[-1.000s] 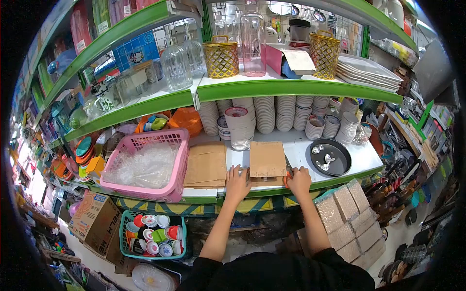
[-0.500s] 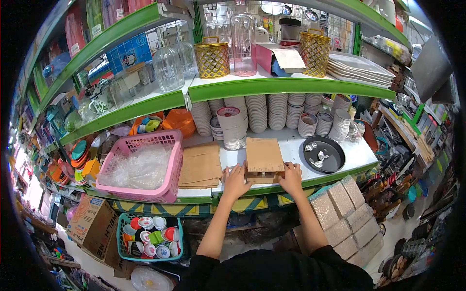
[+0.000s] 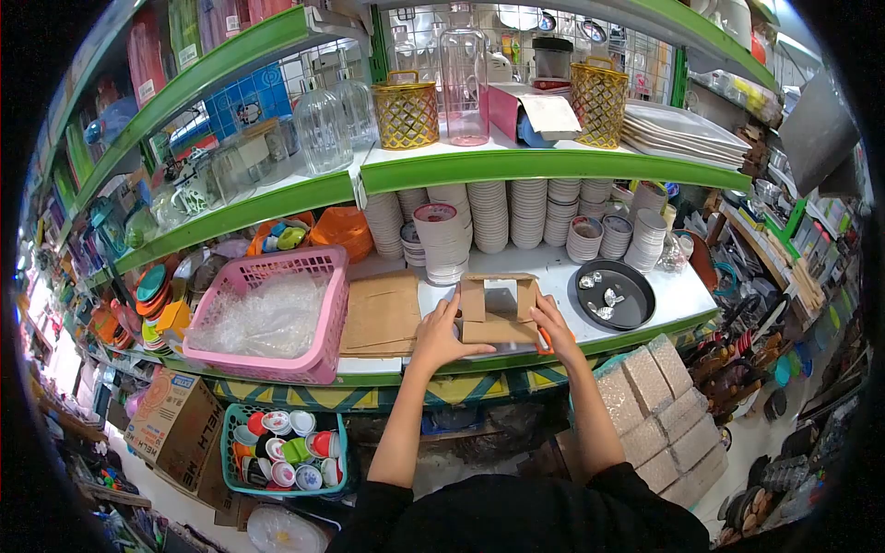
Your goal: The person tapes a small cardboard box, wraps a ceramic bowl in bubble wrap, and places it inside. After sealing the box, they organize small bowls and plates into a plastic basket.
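Observation:
A small brown cardboard box point(image 3: 499, 329) is at the shelf's front edge, its open side toward me, and the white shelf shows through it. My left hand point(image 3: 441, 337) grips its left side, fingers behind and thumb stretched along the lower front. On the right side, my right hand point(image 3: 557, 330) has its fingers wrapped round the box wall. A small orange object point(image 3: 545, 342) pokes out under the right fingers; I cannot tell what it is. Flat cardboard pieces point(image 3: 380, 313) lie left of my left hand. A dark round pan point(image 3: 615, 295) with several shiny silver pieces stands right of the box.
A pink basket point(image 3: 336, 318) of clear plastic wrap stands on the left. Stacked white bowls point(image 3: 491, 217) line the back under a green-edged shelf point(image 3: 553, 167). Below are a teal basket point(image 3: 343, 461) of colourful cups and bubble-wrapped packs point(image 3: 656, 405) at the right.
The box has turned from its closed top facing up to its open side facing me. My left hand has shifted onto its side, and the orange object now shows by my right hand.

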Demonstrator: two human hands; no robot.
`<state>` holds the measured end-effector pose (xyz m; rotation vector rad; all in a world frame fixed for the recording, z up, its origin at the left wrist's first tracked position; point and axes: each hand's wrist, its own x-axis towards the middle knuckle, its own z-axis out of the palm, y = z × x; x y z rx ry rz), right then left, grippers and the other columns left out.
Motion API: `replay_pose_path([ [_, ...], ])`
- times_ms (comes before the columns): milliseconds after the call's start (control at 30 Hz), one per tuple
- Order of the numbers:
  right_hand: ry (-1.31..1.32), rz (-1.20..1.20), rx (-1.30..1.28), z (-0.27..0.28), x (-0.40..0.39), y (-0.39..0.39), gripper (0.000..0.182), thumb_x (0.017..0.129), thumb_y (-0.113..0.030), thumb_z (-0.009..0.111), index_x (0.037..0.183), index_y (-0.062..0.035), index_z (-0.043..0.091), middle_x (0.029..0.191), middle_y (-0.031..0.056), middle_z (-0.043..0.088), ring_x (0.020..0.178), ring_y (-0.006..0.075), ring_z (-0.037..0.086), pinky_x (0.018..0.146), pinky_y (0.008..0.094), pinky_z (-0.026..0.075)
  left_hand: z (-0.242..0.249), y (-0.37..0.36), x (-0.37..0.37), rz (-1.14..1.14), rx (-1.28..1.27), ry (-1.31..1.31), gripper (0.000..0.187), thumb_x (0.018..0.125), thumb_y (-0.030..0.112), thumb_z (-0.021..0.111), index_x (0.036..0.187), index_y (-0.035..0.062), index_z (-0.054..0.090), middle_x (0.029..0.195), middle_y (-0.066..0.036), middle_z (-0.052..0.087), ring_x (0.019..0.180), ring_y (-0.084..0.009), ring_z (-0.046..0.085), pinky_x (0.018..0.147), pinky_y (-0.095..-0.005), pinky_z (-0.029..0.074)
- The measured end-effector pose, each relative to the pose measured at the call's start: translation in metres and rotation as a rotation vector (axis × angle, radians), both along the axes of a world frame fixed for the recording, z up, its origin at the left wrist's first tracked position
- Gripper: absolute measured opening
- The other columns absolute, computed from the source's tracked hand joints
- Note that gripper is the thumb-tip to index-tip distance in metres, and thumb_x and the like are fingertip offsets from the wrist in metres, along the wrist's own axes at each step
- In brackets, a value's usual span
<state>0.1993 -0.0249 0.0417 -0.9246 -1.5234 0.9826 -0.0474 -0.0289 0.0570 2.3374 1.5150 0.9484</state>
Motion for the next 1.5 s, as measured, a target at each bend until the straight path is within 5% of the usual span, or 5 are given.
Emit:
replay_pose_path([
  [367, 0.130, 0.116, -0.018, 0.004, -0.017, 0.003, 0.093, 0.079, -0.019, 0.074, 0.147, -0.0027, 0.014, 0.124, 0.0111, 0.047, 0.103, 0.0166, 0.052, 0.079, 0.0246, 0.044, -0.019, 0.015, 0.006, 0.042, 0.104, -0.332, 0.076, 0.068, 0.054, 0.075, 0.121, 0.0057, 0.048, 0.096, -0.011, 0.053, 0.095, -0.0272, 0.058, 0.081, -0.0388, 0.047],
  [967, 0.005, -0.144, 0.185, -0.011, -0.017, 0.010, 0.061, 0.080, -0.017, 0.072, 0.132, -0.0045, 0.044, 0.111, 0.0099, 0.052, 0.087, 0.0141, 0.054, 0.071, 0.0266, 0.045, -0.013, 0.009, 0.020, 0.013, 0.054, -0.291, 0.067, 0.078, 0.050, 0.065, 0.132, 0.0176, 0.043, 0.124, -0.011, 0.046, 0.113, -0.0323, 0.051, 0.089, -0.0437, 0.045],
  [1067, -0.288, -0.300, 0.270, -0.011, -0.012, 0.010, 0.054, 0.080, -0.018, 0.070, 0.128, -0.0047, 0.049, 0.113, 0.0120, 0.050, 0.094, 0.0190, 0.053, 0.078, 0.0279, 0.044, -0.013, 0.010, 0.021, 0.003, 0.034, -0.319, 0.061, 0.079, 0.047, 0.065, 0.129, 0.0161, 0.046, 0.122, -0.013, 0.048, 0.114, -0.0335, 0.050, 0.092, -0.0433, 0.043],
  [1233, -0.166, -0.337, 0.384, -0.018, -0.015, 0.018, 0.041, 0.086, -0.022, 0.060, 0.122, -0.0033, 0.051, 0.127, 0.0164, 0.042, 0.119, 0.0275, 0.044, 0.101, 0.0347, 0.033, -0.037, 0.028, 0.024, -0.079, 0.124, -0.491, 0.055, 0.082, 0.042, 0.063, 0.122, 0.0083, 0.047, 0.121, -0.017, 0.047, 0.117, -0.0358, 0.046, 0.097, -0.0418, 0.037],
  [1500, 0.281, -0.095, 0.203, -0.014, -0.030, 0.021, 0.053, 0.089, -0.018, 0.055, 0.136, -0.0039, 0.034, 0.138, 0.0149, 0.036, 0.123, 0.0247, 0.041, 0.103, 0.0361, 0.031, -0.048, 0.037, 0.033, -0.221, 0.051, -0.762, 0.044, 0.085, 0.022, 0.062, 0.120, 0.0044, 0.044, 0.129, -0.018, 0.041, 0.120, -0.0288, 0.042, 0.102, -0.0365, 0.031],
])
